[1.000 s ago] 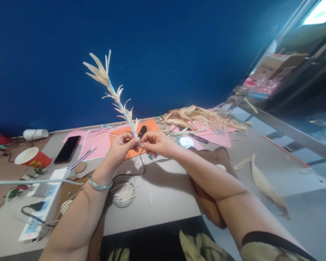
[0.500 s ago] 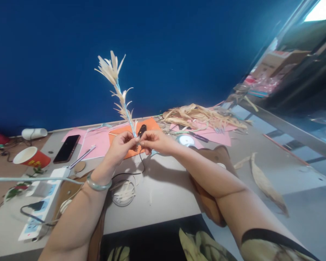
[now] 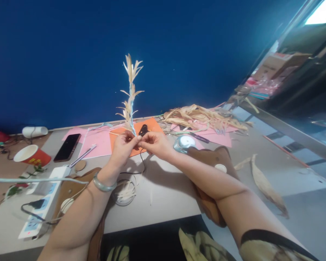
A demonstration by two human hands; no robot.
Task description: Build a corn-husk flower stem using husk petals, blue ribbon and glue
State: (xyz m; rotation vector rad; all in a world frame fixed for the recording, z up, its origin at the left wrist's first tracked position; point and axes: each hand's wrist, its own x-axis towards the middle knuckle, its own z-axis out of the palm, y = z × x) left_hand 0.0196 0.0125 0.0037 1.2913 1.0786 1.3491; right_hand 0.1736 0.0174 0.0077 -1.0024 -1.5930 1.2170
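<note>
A thin stem (image 3: pixel 130 98) wrapped in pale blue thread, with dry straw-coloured leaf strips tied along it, stands nearly upright against the blue wall. My left hand (image 3: pixel 122 148) and my right hand (image 3: pixel 155 144) meet at its lower end, both pinching it with fingertips above the orange paper (image 3: pixel 149 127). My left wrist wears a pale green bangle (image 3: pixel 102 185). A small black object (image 3: pixel 143 129) with a black wire lies just behind my fingers.
A heap of dry husk strips (image 3: pixel 201 116) lies on pink paper at the back right. A phone (image 3: pixel 67 147), red paper cup (image 3: pixel 32 155), power strip (image 3: pixel 40 204), tape roll (image 3: pixel 183 142) and coil of strips (image 3: pixel 124 192) lie around. One dry leaf (image 3: pixel 266 186) rests at right.
The stem's top has swung from leaning left to nearly upright, and it has turned between my fingers. Both hands stay pinched at its base.
</note>
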